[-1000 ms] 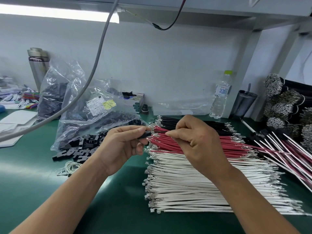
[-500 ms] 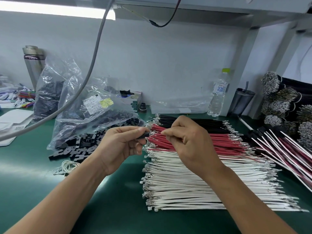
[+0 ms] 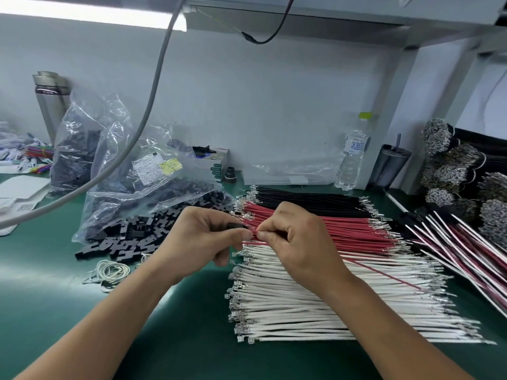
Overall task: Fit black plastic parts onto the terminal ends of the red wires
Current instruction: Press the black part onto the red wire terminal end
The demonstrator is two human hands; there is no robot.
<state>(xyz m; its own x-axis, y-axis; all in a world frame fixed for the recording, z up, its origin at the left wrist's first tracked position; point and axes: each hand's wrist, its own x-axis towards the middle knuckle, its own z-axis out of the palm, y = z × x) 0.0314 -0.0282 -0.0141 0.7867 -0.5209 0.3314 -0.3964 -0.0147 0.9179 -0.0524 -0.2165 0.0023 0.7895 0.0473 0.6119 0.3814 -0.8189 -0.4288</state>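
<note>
**Two hands meet over the wire stacks, one on a black part, one on a red wire**

Head view: the left hand (image 3: 203,237) sits just left of centre, its thumb and fingers curled round a small black plastic part (image 3: 235,225) that peeks out at the fingertips. The right hand (image 3: 299,242) is directly at its 3 o'clock, nearly touching it, and pinches a single red wire (image 3: 384,274) between thumb and forefinger. That wire's near end points at the black part; whether the terminal has entered the part cannot be told. The rest of the wire trails out under the right wrist toward 4 o'clock, lying across the white wires (image 3: 329,305).

On the green surface (image 3: 55,297) three stacks lie side by side: the white wires toward 6 o'clock of the hands, the red wires (image 3: 356,229) under and to the right of the hands, and the black wires (image 3: 307,200) at 12 o'clock behind the red ones. Metal terminals show at both ends of each stack.

At 9 o'clock from the left hand lies a loose heap of black parts (image 3: 129,237), spilling from a clear plastic bag (image 3: 131,176). A coil of white rubber bands (image 3: 109,271) rests toward 8 o'clock. A water bottle (image 3: 352,154) stands against the back wall at 1 o'clock, and bundled wires (image 3: 466,242) lie at the far right edge.
</note>
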